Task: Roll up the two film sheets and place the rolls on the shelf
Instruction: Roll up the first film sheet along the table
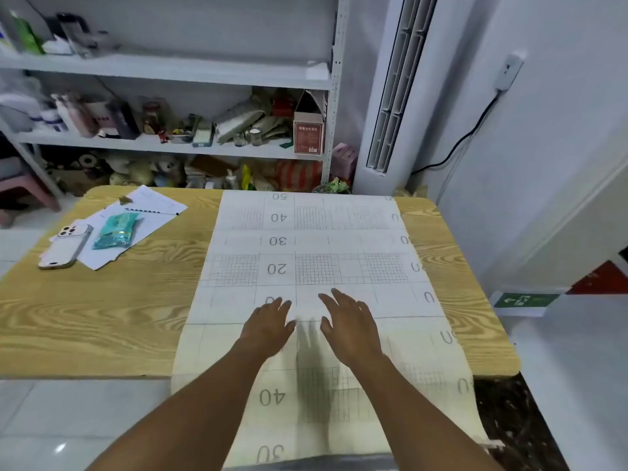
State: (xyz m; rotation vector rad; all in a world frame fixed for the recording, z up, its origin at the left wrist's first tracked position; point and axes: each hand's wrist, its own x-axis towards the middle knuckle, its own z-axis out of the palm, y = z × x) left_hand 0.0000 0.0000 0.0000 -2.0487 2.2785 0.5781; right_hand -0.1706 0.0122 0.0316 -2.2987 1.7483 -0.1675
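A white film sheet (pixel 312 246) with a printed grid and numbers lies flat along the wooden table (pixel 102 300). A yellowish sheet (pixel 418 362) lies under it and hangs over the near edge toward me. My left hand (pixel 268 326) and my right hand (pixel 350 322) lie palm down, side by side, fingers straight, near the middle of the white sheet. Neither hand holds anything. The white metal shelf (pixel 170 71) stands behind the table.
At the table's far left lie a phone (pixel 64 246), a teal packet (pixel 117 229), papers (pixel 149 205) and a pen. The shelf's lower tiers are crowded with bottles and boxes. A tall white air conditioner (pixel 397 83) stands at the right.
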